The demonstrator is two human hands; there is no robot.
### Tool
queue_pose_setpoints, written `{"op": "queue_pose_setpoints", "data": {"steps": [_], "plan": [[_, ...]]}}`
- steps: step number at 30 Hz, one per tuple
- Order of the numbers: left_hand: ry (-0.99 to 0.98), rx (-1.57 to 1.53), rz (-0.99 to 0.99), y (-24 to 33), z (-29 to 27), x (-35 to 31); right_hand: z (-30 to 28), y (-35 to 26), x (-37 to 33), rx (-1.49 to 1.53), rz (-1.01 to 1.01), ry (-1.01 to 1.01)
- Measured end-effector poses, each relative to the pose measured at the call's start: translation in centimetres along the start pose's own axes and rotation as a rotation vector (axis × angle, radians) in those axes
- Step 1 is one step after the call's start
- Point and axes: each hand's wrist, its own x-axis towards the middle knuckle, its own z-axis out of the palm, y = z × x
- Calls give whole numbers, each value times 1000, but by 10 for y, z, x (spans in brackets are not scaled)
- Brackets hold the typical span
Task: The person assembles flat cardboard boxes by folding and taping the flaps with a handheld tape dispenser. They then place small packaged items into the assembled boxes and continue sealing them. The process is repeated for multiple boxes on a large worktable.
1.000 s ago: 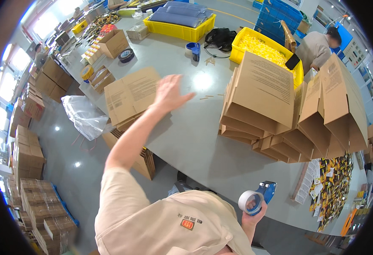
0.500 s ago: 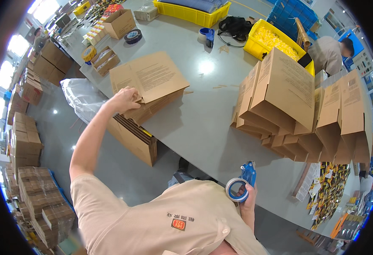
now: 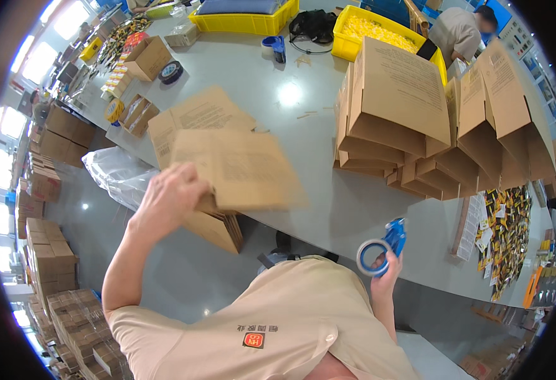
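Observation:
My left hand is closed on the near left edge of a flattened cardboard carton, which is slightly blurred and held above the table's edge. Behind and partly under it lies a stack of flat cartons. More folded cardboard stands below the table edge, partly hidden by my hand and the held carton. In my right hand is a blue tape dispenser with a roll of tape on it, held near the front edge of the table.
Several opened cartons stand grouped on the right of the grey table. Yellow bins and a second blue tape dispenser are at the back. A tape roll and small boxes sit at left. Another person works at back right.
My left hand has lifted a flat carton off the stack and drawn it nearer and to the right. The tape dispenser in my right hand has shifted slightly right and up.

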Motion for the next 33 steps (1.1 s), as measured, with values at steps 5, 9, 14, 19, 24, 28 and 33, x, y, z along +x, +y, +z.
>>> {"op": "queue_pose_setpoints", "data": {"steps": [5,9,14,19,24,28,33], "plan": [[-164,-410,402,90,5,18,23,-20,45,140,-265,180],[-394,-703,145,136,50,48,39,-24,70,141,-186,121],[-246,-1238,-476,155,97,81,28,1,85,-92,-245,152],[-190,-1699,-702,166,131,79,5,34,91,-187,-286,271],[83,-1741,-742,203,149,72,-5,34,86,-299,-313,256],[114,-2148,-583,218,151,77,-14,30,88,-368,-325,195],[-234,-1838,-308,206,152,79,-25,30,95,-279,-411,205]]}}
